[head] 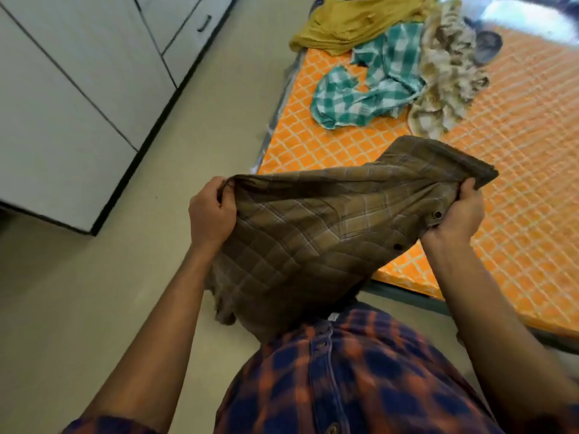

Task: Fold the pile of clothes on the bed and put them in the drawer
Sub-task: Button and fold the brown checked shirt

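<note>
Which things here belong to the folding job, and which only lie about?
Job: brown checked shirt in left hand and right hand; yellow garment; teal checked cloth; beige patterned garment; bed; white cabinet.
Lying about: dark round thing beside the pile.

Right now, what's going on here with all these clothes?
A person holds a brown checked shirt stretched between the left hand and right hand, by the corner of the bed. A mustard garment, a teal checked cloth and a beige patterned cloth lie crumpled on it, not yet folded. The white drawers on the left look closed.
</note>
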Action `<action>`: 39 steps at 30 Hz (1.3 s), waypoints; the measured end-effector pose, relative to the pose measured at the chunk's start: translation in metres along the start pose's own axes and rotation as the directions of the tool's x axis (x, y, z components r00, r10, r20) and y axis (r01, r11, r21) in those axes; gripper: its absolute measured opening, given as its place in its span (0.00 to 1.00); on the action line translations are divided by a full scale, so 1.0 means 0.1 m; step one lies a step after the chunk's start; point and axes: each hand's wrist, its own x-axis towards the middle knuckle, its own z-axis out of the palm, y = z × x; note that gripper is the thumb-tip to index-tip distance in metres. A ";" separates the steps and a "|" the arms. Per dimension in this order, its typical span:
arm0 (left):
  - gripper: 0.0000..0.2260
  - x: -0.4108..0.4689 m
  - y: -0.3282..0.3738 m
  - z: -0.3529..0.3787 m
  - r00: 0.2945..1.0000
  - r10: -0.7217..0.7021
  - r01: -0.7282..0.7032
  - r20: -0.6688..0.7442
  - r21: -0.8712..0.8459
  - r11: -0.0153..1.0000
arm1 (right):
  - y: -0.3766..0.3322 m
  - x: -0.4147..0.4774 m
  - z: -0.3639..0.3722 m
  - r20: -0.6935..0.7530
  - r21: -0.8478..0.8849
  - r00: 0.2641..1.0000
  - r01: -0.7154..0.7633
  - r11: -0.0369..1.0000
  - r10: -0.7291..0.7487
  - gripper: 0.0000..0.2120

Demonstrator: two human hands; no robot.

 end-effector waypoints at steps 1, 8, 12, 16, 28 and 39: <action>0.11 0.13 0.13 0.16 1.000 0.010 -0.010 0.023 0.020 1.000 | -0.12 0.12 0.02 -0.015 0.008 0.998 0.064 0.998 -0.064 0.19; 0.14 1.79 0.81 1.40 1.000 0.003 -0.006 0.013 0.225 0.974 | -0.55 1.87 1.11 -0.068 -0.117 0.886 0.450 0.885 -0.459 0.10; 0.15 3.28 0.94 2.51 0.989 -0.130 0.088 0.070 0.425 0.901 | -0.13 3.47 2.07 0.141 -0.335 0.984 0.149 0.930 -0.107 0.12; 0.25 3.72 0.48 3.49 0.893 -0.335 0.115 0.299 0.568 0.815 | 0.71 4.38 1.95 0.360 -0.770 0.876 0.083 0.633 0.322 0.04; 0.34 1.09 -0.28 4.54 0.628 -0.466 -0.234 0.623 0.723 0.650 | 2.22 3.75 -0.62 0.027 -0.995 0.830 -0.032 0.097 0.558 0.11; 0.39 1.10 0.15 4.73 0.480 -0.370 0.265 0.796 0.270 0.926 | 2.25 3.42 0.13 0.269 -0.922 0.946 0.199 0.331 0.181 0.07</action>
